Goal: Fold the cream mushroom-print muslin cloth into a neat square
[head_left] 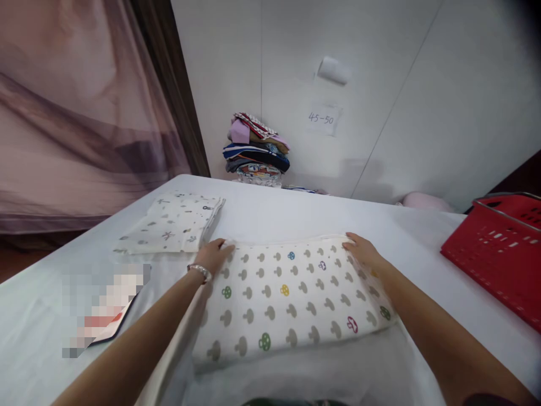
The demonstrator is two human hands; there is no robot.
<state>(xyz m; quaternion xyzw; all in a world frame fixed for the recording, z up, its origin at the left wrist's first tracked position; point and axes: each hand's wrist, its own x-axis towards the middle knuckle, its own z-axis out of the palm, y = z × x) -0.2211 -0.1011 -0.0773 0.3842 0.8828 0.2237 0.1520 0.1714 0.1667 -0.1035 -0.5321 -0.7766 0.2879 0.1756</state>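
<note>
Between the left hand (214, 255) and right hand (361, 251), the mushroom-print cloth (296, 299) lay on the worktop (270, 211), each grip pinching a far corner; even, gentle tension seemed best against creases.

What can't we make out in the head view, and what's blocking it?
All in the head view:
Mushroom-print cloth: underside hidden by its upper side.
Left hand, right hand: firm grip or light touch unclear; the hands cover their own finger undersides.
Dark-edged flat object: surface blurred by pixelation.
Red basket: cut off by the right picture edge.
Cloth pile: base hidden behind the table.
</note>
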